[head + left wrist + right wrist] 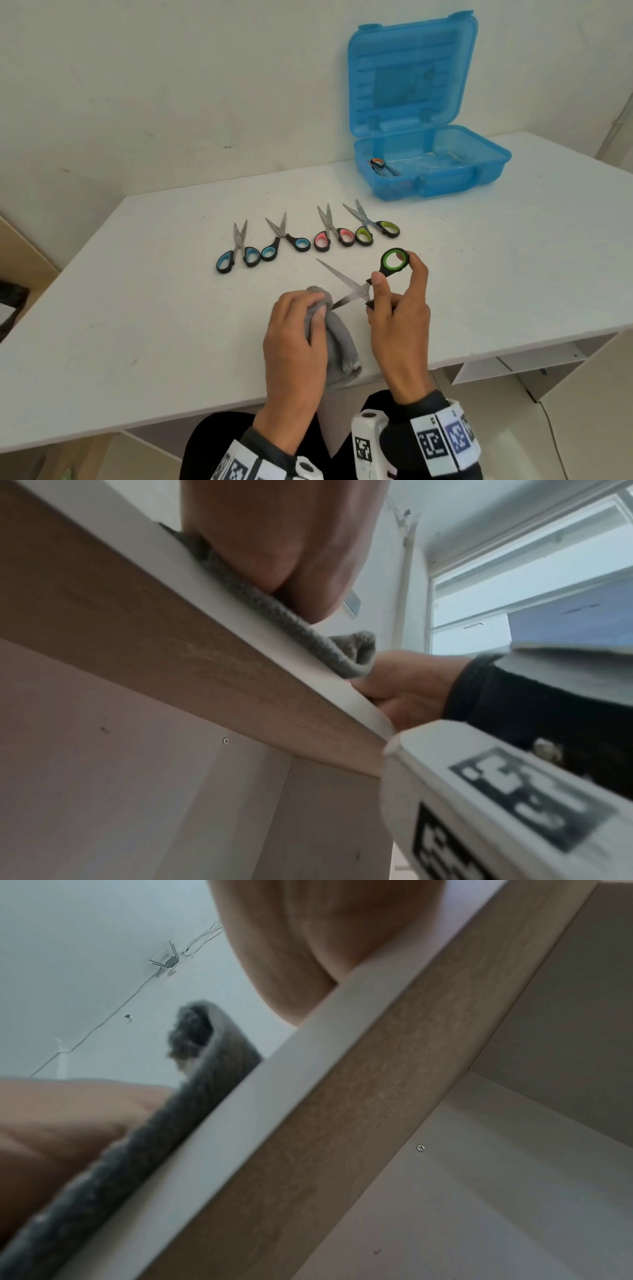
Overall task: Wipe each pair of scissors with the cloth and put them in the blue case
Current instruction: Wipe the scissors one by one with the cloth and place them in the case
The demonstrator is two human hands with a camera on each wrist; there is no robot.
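My right hand (399, 294) grips the black handles of green-ringed scissors (356, 286), spread wide open above the table. My left hand (296, 329) holds the grey cloth (337, 337), wrapped round the tip of the lower blade. The upper blade points up-left, bare. Several more scissors lie in a row behind: two blue-handled (239, 250) (284, 238), one pink (330, 233), one yellow-green (371, 226). The blue case (435, 171) stands open at the back right with one orange-handled pair (380, 166) inside. Both wrist views look from under the table edge, showing the cloth (291, 620) (164, 1137).
The white table (137, 308) has bare room to the left and right of my hands. Its front edge (240, 610) runs just under my wrists. The case lid (411, 75) stands upright against the wall. An open shelf sits under the table at the right.
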